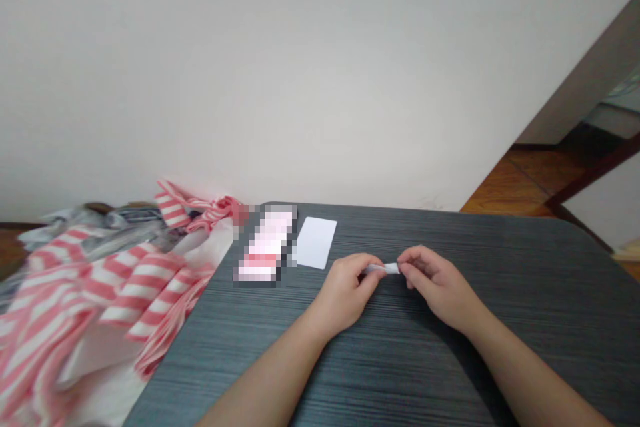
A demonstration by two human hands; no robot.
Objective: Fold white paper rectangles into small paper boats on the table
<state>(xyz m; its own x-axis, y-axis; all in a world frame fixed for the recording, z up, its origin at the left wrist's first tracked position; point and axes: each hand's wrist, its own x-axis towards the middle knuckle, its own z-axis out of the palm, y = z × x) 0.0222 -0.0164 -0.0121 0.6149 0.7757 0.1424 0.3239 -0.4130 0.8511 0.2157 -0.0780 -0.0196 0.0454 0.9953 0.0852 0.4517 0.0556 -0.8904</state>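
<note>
Between my hands, just above the dark table (380, 360), is a narrow strip of white paper (391, 268), folded or rolled; I cannot tell which. My left hand (353, 290) pinches its left end between thumb and fingers. The fingertips of my right hand (435, 283) are closed on its right end. Most of the strip is hidden behind the fingers. A white rectangular card or sheet (316, 242) lies flat on the table, to the left of and beyond my left hand, apart from it.
A blurred, pixelated flat rectangle (267, 240), pink and white with dark edges, lies at the table's far left. Red-and-white striped cloth (135, 280) and grey fabric are heaped beyond the left edge. A pale wall (320, 80) rises behind; wooden floor (515, 180) shows at right.
</note>
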